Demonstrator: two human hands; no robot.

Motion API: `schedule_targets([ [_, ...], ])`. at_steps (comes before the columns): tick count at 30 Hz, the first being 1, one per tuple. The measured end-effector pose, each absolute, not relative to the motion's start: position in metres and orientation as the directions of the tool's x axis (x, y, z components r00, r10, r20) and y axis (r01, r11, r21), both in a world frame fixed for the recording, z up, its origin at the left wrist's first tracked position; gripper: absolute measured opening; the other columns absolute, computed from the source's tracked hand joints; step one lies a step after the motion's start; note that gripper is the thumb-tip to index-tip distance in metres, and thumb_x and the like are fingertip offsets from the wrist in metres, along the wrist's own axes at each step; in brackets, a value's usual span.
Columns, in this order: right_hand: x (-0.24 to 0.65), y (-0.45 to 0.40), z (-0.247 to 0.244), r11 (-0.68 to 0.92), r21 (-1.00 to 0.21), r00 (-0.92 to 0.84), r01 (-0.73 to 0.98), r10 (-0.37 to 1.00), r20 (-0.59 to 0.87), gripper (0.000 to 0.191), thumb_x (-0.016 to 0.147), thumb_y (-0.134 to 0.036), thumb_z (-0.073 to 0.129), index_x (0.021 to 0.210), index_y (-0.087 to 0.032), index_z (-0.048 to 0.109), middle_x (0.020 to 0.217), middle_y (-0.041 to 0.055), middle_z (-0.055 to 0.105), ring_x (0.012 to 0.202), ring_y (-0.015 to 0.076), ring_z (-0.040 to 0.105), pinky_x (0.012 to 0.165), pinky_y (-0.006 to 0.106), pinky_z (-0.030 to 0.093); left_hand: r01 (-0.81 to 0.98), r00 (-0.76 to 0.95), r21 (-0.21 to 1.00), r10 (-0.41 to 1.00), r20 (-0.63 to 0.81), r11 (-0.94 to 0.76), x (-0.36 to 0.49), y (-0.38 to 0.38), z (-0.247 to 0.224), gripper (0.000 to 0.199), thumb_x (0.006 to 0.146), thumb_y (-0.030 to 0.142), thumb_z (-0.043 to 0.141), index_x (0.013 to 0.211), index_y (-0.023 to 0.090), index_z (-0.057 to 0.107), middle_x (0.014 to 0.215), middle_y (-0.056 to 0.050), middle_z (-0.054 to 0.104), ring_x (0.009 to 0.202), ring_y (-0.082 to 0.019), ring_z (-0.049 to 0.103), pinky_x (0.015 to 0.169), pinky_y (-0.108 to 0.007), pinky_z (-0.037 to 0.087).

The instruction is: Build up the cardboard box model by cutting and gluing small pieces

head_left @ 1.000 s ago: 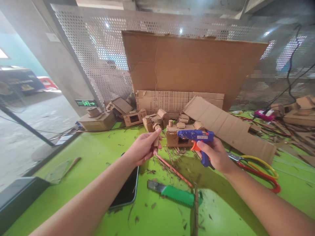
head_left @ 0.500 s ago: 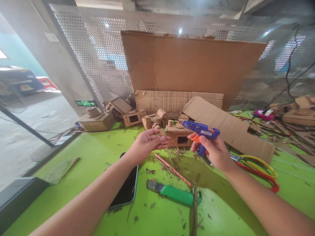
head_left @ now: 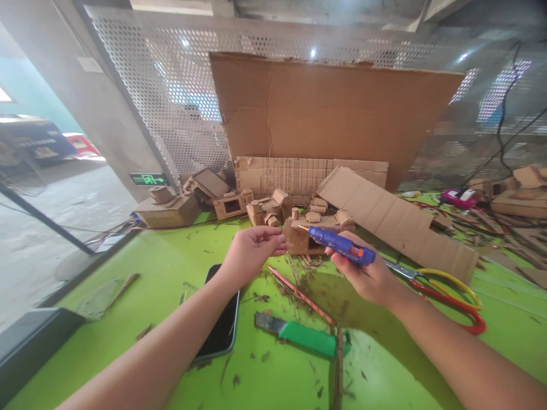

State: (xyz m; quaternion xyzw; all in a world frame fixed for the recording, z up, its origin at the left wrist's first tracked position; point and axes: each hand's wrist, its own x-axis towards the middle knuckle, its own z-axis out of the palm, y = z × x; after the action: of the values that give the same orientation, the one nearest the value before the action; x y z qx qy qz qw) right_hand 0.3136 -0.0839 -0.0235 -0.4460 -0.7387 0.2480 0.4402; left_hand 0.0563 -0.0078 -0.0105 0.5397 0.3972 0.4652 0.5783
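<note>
My right hand (head_left: 363, 276) is closed around a blue glue gun (head_left: 342, 245), whose nozzle points left toward the fingertips of my left hand. The fingers of my left hand (head_left: 256, 250) are drawn together in a pinch; what lies between them is too small to make out. Just behind both hands a cardboard camera model (head_left: 299, 242) stands on the green table (head_left: 162, 256). A black phone (head_left: 220, 324) lies partly under my left forearm. Nearer to me are a green utility knife (head_left: 307, 339) and a pink-striped stick (head_left: 303, 296).
Scissors (head_left: 448, 285) with red and yellow handles lie by my right wrist. More cardboard models (head_left: 233, 205) and a slanted cardboard strip (head_left: 397, 222) are behind. A large cardboard sheet (head_left: 342, 114) stands against the mesh. Scraps litter the table.
The glue gun has moved left and down and is turned so its top faces me more. My left hand has shifted slightly left, and the small cardboard piece at its fingertips no longer shows clearly.
</note>
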Motion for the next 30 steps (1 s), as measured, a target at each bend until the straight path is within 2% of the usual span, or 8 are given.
schedule_targets([
  [3,0.311,-0.084,-0.018,0.541,-0.677,-0.293,0.499,0.841,0.455,0.015,0.104,-0.038,0.058,0.099,-0.024,0.060,0.088,0.0011,0.056,0.076,0.0175,0.054,0.071,0.032,0.043,-0.069,0.245,0.997,0.968,0.063,-0.047,0.057,-0.011,-0.009,0.032,0.075,0.031,0.089,0.095,0.009,0.076,0.077,-0.008,0.083,0.076,-0.022,0.081,0.080,-0.035,0.070],
  [10,0.311,-0.084,-0.019,0.543,-0.643,-0.309,0.540,0.839,0.448,0.020,0.106,-0.039,0.056,0.093,-0.024,0.057,0.082,-0.0006,0.056,0.072,0.0166,0.054,0.067,0.030,0.040,0.011,0.207,0.995,0.974,0.094,-0.099,0.060,-0.020,-0.006,0.019,0.082,0.024,0.081,0.097,0.013,0.080,0.080,-0.005,0.084,0.078,-0.022,0.082,0.082,-0.034,0.070],
  [19,0.309,-0.086,-0.016,0.557,-0.545,-0.324,0.627,0.822,0.468,0.030,0.104,-0.037,0.059,0.082,-0.025,0.045,0.074,-0.0032,0.049,0.064,0.0153,0.047,0.062,0.029,0.036,0.041,0.240,0.995,0.968,0.075,-0.088,0.062,-0.028,-0.007,0.029,0.082,0.032,0.082,0.102,0.011,0.080,0.088,-0.009,0.084,0.088,-0.028,0.082,0.079,-0.038,0.070],
  [25,0.308,-0.088,-0.017,0.560,-0.519,-0.320,0.646,0.816,0.482,0.030,0.103,-0.038,0.061,0.081,-0.025,0.046,0.071,-0.0029,0.049,0.061,0.0158,0.046,0.059,0.029,0.035,0.042,0.244,0.993,0.965,0.099,-0.113,0.061,-0.030,-0.007,0.031,0.081,0.036,0.083,0.101,0.013,0.081,0.090,-0.011,0.084,0.088,-0.030,0.082,0.080,-0.041,0.070],
  [30,0.311,-0.088,-0.016,0.534,-0.518,-0.255,0.668,0.818,0.515,0.031,0.103,-0.037,0.060,0.079,-0.025,0.045,0.068,-0.0033,0.049,0.059,0.0155,0.047,0.059,0.029,0.036,0.066,0.234,0.992,0.968,0.088,-0.107,0.061,-0.031,-0.005,0.026,0.083,0.033,0.081,0.099,0.013,0.081,0.084,-0.009,0.084,0.084,-0.028,0.082,0.078,-0.040,0.070],
])
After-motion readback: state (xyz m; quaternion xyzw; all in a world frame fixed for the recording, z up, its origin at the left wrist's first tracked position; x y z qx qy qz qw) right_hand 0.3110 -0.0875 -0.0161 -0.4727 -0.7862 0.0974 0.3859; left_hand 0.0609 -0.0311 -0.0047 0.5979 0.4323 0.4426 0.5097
